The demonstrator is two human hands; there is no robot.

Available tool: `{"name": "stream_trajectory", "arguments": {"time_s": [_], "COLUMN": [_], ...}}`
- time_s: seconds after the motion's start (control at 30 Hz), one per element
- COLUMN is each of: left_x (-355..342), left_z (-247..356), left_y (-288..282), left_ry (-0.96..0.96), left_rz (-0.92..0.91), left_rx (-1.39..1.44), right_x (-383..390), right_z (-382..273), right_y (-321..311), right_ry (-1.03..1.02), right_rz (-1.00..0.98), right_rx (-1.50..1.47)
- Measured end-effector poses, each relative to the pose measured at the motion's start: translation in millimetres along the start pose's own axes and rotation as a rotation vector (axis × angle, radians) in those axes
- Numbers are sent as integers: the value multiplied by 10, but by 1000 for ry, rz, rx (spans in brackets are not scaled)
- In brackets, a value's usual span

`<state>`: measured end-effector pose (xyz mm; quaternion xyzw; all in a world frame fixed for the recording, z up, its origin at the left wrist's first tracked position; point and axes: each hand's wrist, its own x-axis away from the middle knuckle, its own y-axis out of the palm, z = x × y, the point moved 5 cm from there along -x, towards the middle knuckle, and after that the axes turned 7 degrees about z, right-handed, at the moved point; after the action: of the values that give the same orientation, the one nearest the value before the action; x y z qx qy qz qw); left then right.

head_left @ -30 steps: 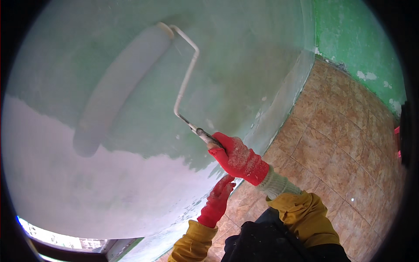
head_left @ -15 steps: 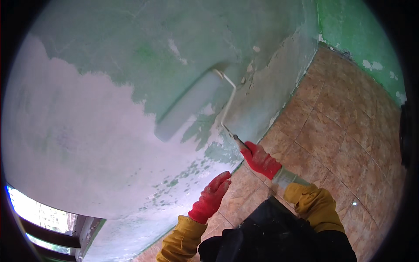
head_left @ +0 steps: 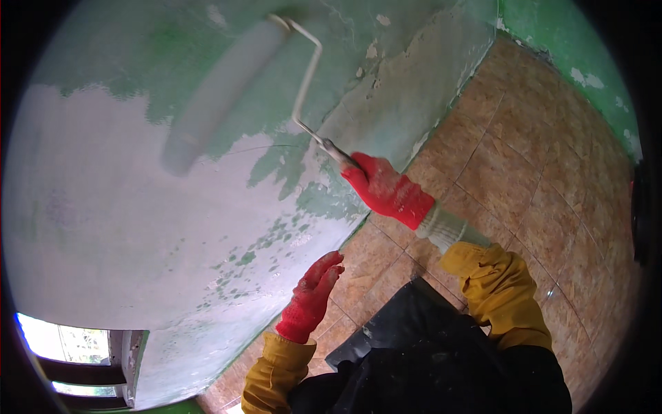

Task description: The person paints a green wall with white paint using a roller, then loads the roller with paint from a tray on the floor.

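Note:
My right hand (head_left: 387, 190), in a red work glove, is closed round the handle of a paint roller (head_left: 224, 93). The roller's long sleeve, smeared by motion, lies slantwise against the wall (head_left: 96, 200) at the upper left. Its bent wire frame runs from the far end of the sleeve down to the handle. Whitish paint covers the wall's left and lower part; faded green shows above and in patches near the bottom. Low beside the wall's base, my left hand (head_left: 312, 295), also red-gloved, holds nothing, its fingers stretched out.
Brown tiled floor (head_left: 510, 172) meets the wall along a slanting edge. A green side wall (head_left: 572, 48) with flaked spots stands at the upper right. A bright window opening (head_left: 65, 339) with dark bars is at the lower left. Dark clothing (head_left: 427, 359) fills the bottom middle.
The roller and my right hand have moved up and to the left along the wall. My left hand sits slightly further left and higher. The whole view has shifted a little.

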<state>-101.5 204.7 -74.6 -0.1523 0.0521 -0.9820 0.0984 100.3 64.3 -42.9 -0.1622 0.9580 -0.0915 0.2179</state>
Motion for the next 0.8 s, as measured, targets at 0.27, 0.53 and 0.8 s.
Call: {"name": "stream_trajectory", "arguments": {"time_s": [0.27,0.53,0.8], "left_x": [20,-6,-89], "left_z": [-499,-760,-995], "left_y": [88,114,178], "left_ry": [-100,-161,-262], "left_rz": [-41,-41,-65], "left_rx": [-9,5,30], "right_x": [1033,1696,2258], "right_z": [1025,1496,2962], "right_y": [-149,-456,43], "right_ry": [252,467,653], "right_rz": [-84,-263,-485], "right_rx": [88,240,424]}}
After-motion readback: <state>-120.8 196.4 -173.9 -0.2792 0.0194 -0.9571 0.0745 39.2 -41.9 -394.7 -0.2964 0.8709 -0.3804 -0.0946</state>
